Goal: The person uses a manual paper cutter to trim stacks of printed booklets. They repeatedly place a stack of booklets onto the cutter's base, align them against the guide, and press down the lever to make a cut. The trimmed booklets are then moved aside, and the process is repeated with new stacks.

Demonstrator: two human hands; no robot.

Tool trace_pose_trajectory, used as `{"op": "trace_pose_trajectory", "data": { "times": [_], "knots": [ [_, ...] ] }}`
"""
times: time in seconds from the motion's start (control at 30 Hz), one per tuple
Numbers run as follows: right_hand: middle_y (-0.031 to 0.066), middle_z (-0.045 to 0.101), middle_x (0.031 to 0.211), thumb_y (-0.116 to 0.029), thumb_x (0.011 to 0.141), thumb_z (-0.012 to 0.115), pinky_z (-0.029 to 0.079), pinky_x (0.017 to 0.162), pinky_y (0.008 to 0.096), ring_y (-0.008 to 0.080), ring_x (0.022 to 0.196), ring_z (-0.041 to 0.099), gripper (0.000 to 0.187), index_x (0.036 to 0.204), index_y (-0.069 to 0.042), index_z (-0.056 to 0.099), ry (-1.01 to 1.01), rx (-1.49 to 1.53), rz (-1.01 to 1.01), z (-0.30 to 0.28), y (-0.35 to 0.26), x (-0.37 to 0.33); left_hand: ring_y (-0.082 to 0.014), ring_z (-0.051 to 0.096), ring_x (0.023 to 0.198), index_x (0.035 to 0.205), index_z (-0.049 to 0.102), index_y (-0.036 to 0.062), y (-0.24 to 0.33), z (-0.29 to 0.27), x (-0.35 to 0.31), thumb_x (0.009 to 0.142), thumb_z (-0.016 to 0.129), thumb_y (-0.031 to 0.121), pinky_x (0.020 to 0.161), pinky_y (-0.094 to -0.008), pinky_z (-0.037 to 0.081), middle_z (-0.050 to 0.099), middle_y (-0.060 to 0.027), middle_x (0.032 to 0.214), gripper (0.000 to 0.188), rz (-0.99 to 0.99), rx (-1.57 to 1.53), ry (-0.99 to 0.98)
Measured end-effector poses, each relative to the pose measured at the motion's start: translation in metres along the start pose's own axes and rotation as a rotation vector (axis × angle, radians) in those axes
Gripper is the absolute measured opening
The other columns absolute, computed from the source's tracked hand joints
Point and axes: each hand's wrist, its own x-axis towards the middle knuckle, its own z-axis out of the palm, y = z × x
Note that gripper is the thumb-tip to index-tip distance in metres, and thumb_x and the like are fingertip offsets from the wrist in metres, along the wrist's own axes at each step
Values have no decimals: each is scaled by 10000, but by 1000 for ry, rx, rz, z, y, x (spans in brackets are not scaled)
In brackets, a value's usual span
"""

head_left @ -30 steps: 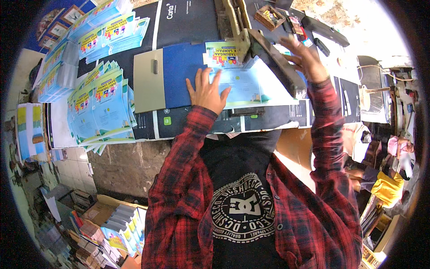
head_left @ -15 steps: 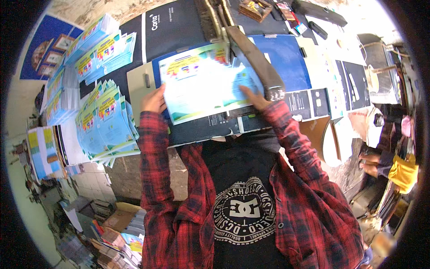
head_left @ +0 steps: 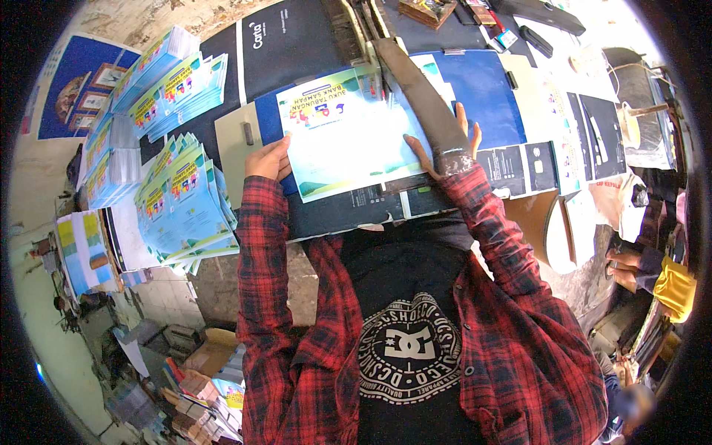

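A printed booklet cover sheet point(head_left: 356, 152), white, green and blue with a yellow title, lies open in front of me. My left hand point(head_left: 268, 158) pinches its left edge between thumb and fingers. Across its right side slants a long dark metal lever point(head_left: 415, 85), which comes from a bench device point(head_left: 361, 33) at the far edge. Beneath the lever's near end is my right hand point(head_left: 423, 157). Its thumb rests at the sheet's right edge, and its stretched fingers show on the lever's other side. The lever hides the palm.
Stacks of matching booklets point(head_left: 182, 96) stand at the left, with a fanned pile point(head_left: 182, 208) nearer me. Blue board point(head_left: 482, 96) lies right of the lever. A small wooden box point(head_left: 428, 10) sits at the back. A person in yellow point(head_left: 673, 288) is at far right.
My right hand has slid off the sheet's right part to under the lever, its fingers now past it. The sheet has shifted slightly right, with my left hand still at its edge.
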Motion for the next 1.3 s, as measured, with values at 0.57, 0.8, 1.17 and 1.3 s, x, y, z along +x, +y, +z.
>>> {"op": "trace_pose_trajectory", "data": {
  "times": [0.57, 0.8, 1.17, 1.3],
  "knots": [
    [152, 574, 1289, -202, 885, 614, 523, 880, 433, 370, 1153, 579, 530, 1396, -152, 481, 440, -3, -653, -104, 24, 70, -332, 275, 1434, 1423, 387, -44, -50, 116, -55, 899, 536, 524, 1143, -555, 186, 319, -172, 1540, 787, 1034, 1051, 154],
    [325, 431, 1396, -343, 1011, 438, 385, 1075, 410, 437, 1288, 456, 528, 1410, 2, 406, -237, -35, -493, -211, -101, 50, -293, 244, 1450, 1403, 423, -35, -49, 118, -56, 886, 537, 521, 1154, -539, 163, 311, -157, 1546, 767, 970, 1107, 176],
    [321, 288, 1497, -404, 765, 727, 326, 1096, 463, 440, 1347, 378, 975, 1457, 101, 262, 232, 188, -334, -64, -80, -22, -254, 310, 1428, 1412, 440, 9, -67, 121, -62, 849, 570, 571, 1152, -511, 169, 349, -113, 1542, 806, 986, 1156, 224],
    [293, 256, 1523, -403, 751, 719, 289, 1117, 497, 438, 1381, 325, 987, 1472, 76, 245, 253, 202, -334, -67, -81, -13, -261, 282, 1438, 1418, 422, -1, -52, 124, -55, 857, 563, 531, 1154, -518, 151, 332, -119, 1546, 786, 1018, 1114, 240]
  ]
}}
